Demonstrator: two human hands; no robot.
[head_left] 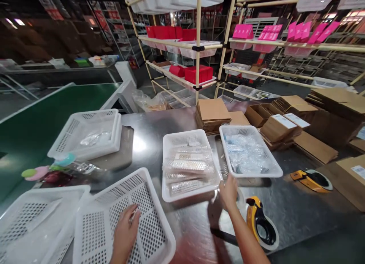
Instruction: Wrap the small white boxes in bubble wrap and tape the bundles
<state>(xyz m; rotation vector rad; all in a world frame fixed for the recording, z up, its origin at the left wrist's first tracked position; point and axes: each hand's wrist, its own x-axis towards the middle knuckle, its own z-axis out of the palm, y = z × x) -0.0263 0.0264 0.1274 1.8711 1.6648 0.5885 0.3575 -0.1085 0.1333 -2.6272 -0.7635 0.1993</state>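
Observation:
My left hand (125, 228) rests inside an empty white perforated basket (155, 203) at the near edge of the metal table, with a small pale item pinched at its fingertips. My right hand (228, 192) reaches to the near right corner of a white basket (171, 142) filled with several clear packets of small glittery parts; whether it grips the rim cannot be told. Right of that stands another white basket (273, 169) full of clear plastic bags.
A yellow tape dispenser (261, 222) lies by my right wrist, another (310, 179) farther right. Stacked white baskets (85, 119) stand at the left, one more (37, 218) at near left. Flat cardboard (212, 112) and boxes (281, 127) lie behind. Shelves hold red boxes (196, 74).

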